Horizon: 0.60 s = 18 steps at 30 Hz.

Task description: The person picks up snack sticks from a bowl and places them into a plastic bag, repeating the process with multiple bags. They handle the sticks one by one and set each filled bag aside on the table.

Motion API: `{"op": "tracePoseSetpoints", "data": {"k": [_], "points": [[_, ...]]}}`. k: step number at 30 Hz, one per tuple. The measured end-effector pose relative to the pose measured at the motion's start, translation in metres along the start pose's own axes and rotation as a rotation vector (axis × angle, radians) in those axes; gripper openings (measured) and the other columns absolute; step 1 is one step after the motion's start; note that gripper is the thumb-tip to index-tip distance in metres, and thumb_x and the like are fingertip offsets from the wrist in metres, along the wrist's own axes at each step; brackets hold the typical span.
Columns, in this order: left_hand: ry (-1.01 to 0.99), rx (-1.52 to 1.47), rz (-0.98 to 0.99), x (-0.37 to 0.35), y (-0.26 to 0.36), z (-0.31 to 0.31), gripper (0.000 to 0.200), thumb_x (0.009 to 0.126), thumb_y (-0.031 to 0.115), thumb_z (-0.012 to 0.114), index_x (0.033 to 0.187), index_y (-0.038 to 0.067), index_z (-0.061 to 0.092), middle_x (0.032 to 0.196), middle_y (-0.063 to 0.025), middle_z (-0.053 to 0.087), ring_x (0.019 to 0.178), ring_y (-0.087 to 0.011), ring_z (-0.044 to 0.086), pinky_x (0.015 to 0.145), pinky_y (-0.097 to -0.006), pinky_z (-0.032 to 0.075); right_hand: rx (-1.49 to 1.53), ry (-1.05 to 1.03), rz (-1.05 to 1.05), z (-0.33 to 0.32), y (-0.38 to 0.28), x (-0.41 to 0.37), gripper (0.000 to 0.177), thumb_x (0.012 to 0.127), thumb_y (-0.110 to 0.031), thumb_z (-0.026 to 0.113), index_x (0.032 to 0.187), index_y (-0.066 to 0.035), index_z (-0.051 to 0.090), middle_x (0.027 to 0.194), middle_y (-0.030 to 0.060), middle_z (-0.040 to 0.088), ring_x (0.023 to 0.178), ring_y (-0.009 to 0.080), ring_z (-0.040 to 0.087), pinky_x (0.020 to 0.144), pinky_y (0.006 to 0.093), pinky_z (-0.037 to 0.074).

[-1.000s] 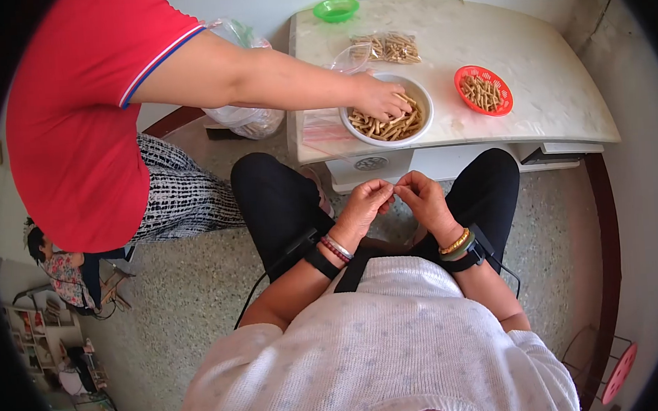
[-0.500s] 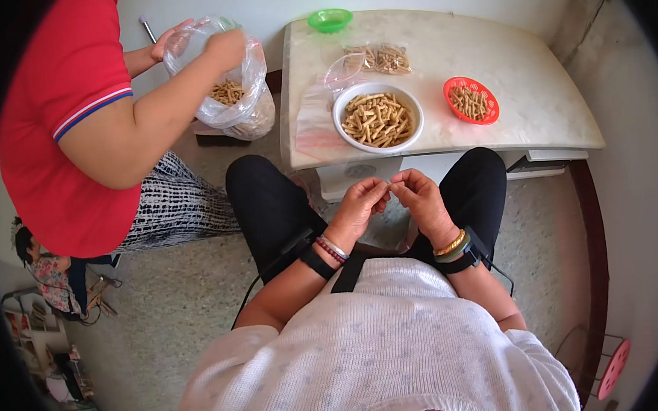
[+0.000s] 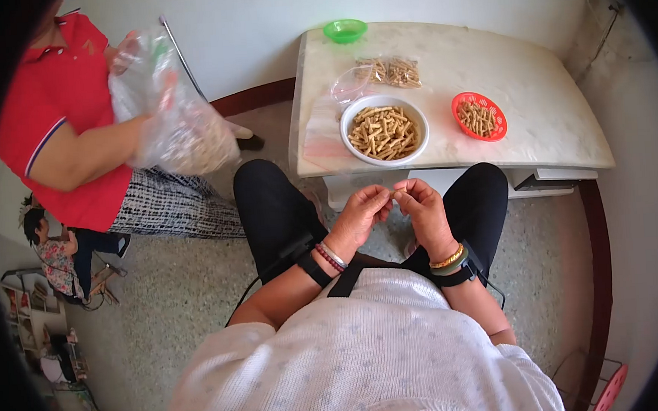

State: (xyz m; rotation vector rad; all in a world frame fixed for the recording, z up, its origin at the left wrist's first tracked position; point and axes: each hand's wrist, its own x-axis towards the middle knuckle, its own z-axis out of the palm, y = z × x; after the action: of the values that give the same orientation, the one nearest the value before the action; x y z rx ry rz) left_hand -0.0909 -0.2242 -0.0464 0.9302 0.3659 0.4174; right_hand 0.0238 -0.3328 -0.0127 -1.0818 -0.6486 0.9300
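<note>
Over my lap, my left hand [image 3: 365, 212] and my right hand [image 3: 423, 209] meet at the fingertips. Both are pinched around something too small to make out. Just beyond them, near the table's front edge, stands a white bowl [image 3: 349, 145] heaped with short tan sticks [image 3: 385, 133]. To its right is a red perforated basket [image 3: 499, 125] holding fewer such sticks. Behind the bowl lie clear packets of sticks [image 3: 404, 72] and a clear round lid or ring [image 3: 352, 85]. Flat plastic bags [image 3: 323, 139] lie left of the bowl.
A green bowl [image 3: 345, 30] stands at the table's back left. At the left, a person in a red shirt [image 3: 60, 124] holds a large clear plastic bag [image 3: 189, 135]. Farther off sits another person [image 3: 57, 256] beside shelves [image 3: 38, 321].
The person in red has lifted the plastic bag off the floor area and moved it left, turning it. The view has shifted slightly. My hands remain together at the fingertips.
</note>
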Motion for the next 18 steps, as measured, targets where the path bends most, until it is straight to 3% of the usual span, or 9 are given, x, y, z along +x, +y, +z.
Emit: {"op": "tracePoseSetpoints", "data": {"k": [2,5,9,10,13,15,17,18], "points": [[-0.012,-0.007,0.008,0.002,0.005,0.003,0.02,0.094,0.029,0.062,0.092,0.009,0.064,0.077,0.0024,0.061,0.067,-0.0055,0.053,0.06,-0.0186,0.042,-0.018,0.014,-0.005,0.001,-0.004,0.0,0.012,0.091,-0.004,0.06,0.103,-0.001,0.06,0.089,-0.0009,0.06,0.081,0.0061,0.056,0.072,0.0195,0.045],[0.107,0.273,0.137,0.005,0.03,0.0,0.021,0.096,0.026,0.058,0.095,0.006,0.066,0.083,0.0009,0.063,0.068,-0.0057,0.053,0.063,-0.0205,0.043,-0.048,0.075,-0.043,-0.002,-0.007,0.004,0.01,0.091,-0.005,0.061,0.101,-0.003,0.063,0.084,-0.0051,0.058,0.071,0.0026,0.049,0.064,0.0173,0.04],[0.347,0.446,0.433,0.029,0.092,-0.02,0.017,0.092,0.019,0.062,0.092,0.003,0.067,0.078,0.0025,0.062,0.065,-0.0036,0.05,0.06,-0.0198,0.041,-0.088,0.163,-0.075,-0.006,-0.025,0.022,0.013,0.091,-0.008,0.062,0.102,-0.004,0.066,0.077,-0.0071,0.055,0.061,0.0022,0.041,0.058,0.0169,0.035],[0.396,0.426,0.527,0.04,0.107,-0.026,0.016,0.091,0.019,0.064,0.092,0.003,0.067,0.077,0.0035,0.061,0.065,-0.0032,0.05,0.059,-0.0197,0.04,-0.021,0.136,-0.065,-0.012,-0.03,0.032,0.012,0.091,-0.007,0.06,0.101,-0.004,0.065,0.083,-0.0027,0.061,0.063,0.0035,0.043,0.059,0.0178,0.037],[0.454,0.578,0.546,0.078,0.147,-0.042,0.018,0.089,0.02,0.066,0.095,0.003,0.067,0.079,0.003,0.062,0.067,-0.0034,0.05,0.06,-0.0206,0.041,0.303,0.044,-0.16,-0.007,-0.053,0.07,0.011,0.09,-0.003,0.057,0.099,-0.005,0.063,0.106,0.0139,0.066,0.068,0.0078,0.05,0.064,0.0215,0.042],[0.464,0.648,0.551,0.105,0.164,-0.05,0.021,0.089,0.021,0.067,0.097,0.002,0.067,0.081,0.0019,0.063,0.069,-0.004,0.051,0.062,-0.0214,0.043,0.359,0.028,-0.141,0.0,-0.066,0.097,0.012,0.091,-0.005,0.056,0.102,-0.005,0.061,0.104,0.0135,0.066,0.067,0.0085,0.051,0.063,0.0217,0.043],[0.459,1.06,0.563,0.132,0.171,-0.056,0.029,0.085,0.023,0.069,0.103,0.0,0.067,0.086,-0.0043,0.066,0.074,-0.0081,0.056,0.067,-0.0248,0.048,0.351,-0.011,-0.137,0.006,-0.076,0.122,0.012,0.092,-0.007,0.055,0.104,-0.005,0.06,0.102,0.0123,0.066,0.066,0.0086,0.051,0.062,0.0213,0.042],[0.467,1.047,0.559,0.144,0.173,-0.059,0.029,0.085,0.023,0.069,0.103,0.0,0.067,0.086,-0.0043,0.066,0.074,-0.0081,0.056,0.067,-0.0248,0.048,0.267,-0.034,-0.131,0.009,-0.081,0.133,0.014,0.094,-0.009,0.055,0.106,-0.004,0.059,0.097,0.0102,0.065,0.065,0.0083,0.05,0.06,0.0206,0.041]]}}
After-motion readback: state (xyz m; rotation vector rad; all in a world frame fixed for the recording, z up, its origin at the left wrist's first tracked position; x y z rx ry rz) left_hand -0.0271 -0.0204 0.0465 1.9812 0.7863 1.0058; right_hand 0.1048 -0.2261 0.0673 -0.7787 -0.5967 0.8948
